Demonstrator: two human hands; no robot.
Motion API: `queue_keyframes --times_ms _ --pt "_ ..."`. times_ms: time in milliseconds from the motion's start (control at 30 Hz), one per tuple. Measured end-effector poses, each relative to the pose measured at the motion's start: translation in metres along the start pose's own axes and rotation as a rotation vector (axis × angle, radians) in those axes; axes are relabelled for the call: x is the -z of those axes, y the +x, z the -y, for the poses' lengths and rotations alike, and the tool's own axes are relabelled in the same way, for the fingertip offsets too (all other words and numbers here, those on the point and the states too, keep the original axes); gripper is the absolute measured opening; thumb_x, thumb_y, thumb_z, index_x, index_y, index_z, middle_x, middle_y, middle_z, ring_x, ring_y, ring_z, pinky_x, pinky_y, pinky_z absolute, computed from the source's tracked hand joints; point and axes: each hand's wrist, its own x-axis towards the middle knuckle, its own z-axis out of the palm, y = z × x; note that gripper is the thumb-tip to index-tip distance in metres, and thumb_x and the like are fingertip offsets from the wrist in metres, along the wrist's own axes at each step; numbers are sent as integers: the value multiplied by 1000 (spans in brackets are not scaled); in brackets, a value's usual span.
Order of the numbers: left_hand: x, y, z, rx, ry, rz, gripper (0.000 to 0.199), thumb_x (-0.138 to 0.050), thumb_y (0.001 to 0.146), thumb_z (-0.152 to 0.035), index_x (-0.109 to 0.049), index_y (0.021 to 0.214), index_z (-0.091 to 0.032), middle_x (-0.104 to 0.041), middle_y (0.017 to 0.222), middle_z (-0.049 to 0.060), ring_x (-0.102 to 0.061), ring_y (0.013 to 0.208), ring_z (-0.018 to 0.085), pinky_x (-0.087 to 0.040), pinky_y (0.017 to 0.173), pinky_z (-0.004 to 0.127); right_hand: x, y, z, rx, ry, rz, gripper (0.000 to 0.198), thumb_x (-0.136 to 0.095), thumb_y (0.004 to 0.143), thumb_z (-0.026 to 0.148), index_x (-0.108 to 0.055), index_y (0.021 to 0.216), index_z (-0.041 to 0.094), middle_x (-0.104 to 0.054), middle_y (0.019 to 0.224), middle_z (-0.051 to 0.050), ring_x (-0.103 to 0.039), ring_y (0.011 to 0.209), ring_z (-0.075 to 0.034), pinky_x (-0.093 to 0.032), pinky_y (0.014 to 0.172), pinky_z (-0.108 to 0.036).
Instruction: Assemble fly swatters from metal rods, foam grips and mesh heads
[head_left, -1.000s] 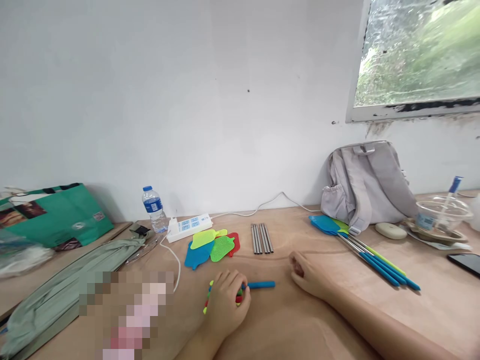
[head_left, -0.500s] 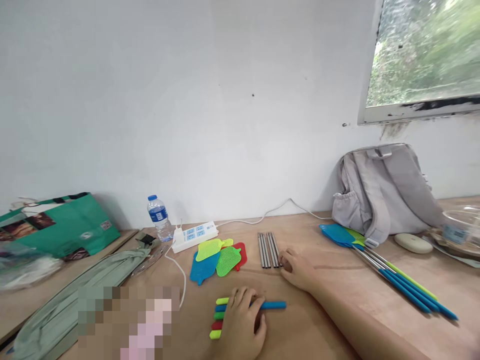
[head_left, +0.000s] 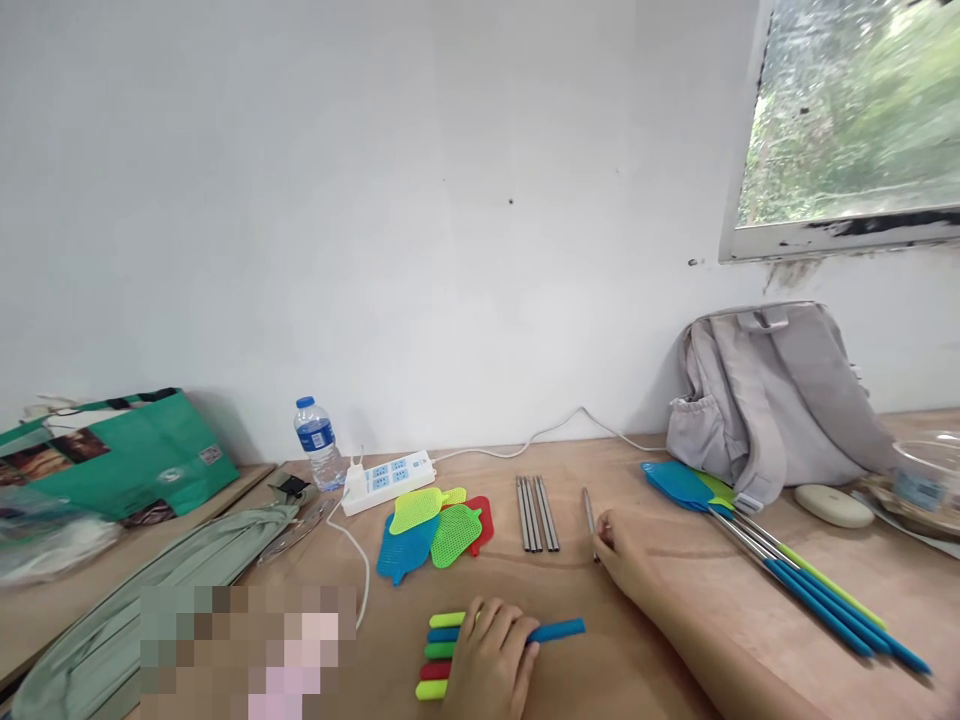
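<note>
My left hand (head_left: 491,660) lies over a row of coloured plastic handles, yellow, blue, green and red, its fingers curled. A blue handle (head_left: 556,630) sticks out between thumb and fingers on the right. My right hand (head_left: 621,555) pinches a thin metal rod (head_left: 589,510) near its lower end, the rod pointing away from me. Left of it, several matching metal rods (head_left: 536,515) lie side by side. Beyond my left hand is a pile of perforated fly swatter heads: yellow (head_left: 417,510), blue (head_left: 405,550), green (head_left: 455,535) and red (head_left: 484,525).
Several fly swatters (head_left: 810,590) with blue and yellow handles lie at the right, by a grey backpack (head_left: 780,400). A power strip (head_left: 388,482) and water bottle (head_left: 318,443) stand near the wall. A green bag (head_left: 165,450) is at the left.
My right hand has drawn one metal rod away from the row, to the right. The blue handle in my left hand has tilted and shifted slightly right.
</note>
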Motion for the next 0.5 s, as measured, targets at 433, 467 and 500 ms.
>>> queue_keyframes --times_ms 433,467,500 --pt "-21 -14 -1 185 -40 -369 30 -25 89 -28 -53 86 -20 -58 70 4 -50 64 18 -38 65 30 -8 -50 35 -351 1202 -106 22 -70 61 31 -56 73 20 -59 70 1 -51 62 -13 -42 60 -26" --pt "-22 -14 -1 158 2 -380 31 -23 89 -28 -53 85 -20 -58 69 4 -51 62 17 -38 64 30 -10 -54 41 -343 1251 -43 22 -72 61 29 -57 75 19 -60 72 0 -53 66 -13 -43 62 -26" --pt "-24 -14 -1 132 37 -389 32 -22 89 -27 -52 84 -20 -57 67 3 -51 61 17 -38 63 29 -11 -57 47 -335 1283 18 22 -72 61 26 -58 76 19 -60 73 0 -54 68 -13 -43 64 -26"
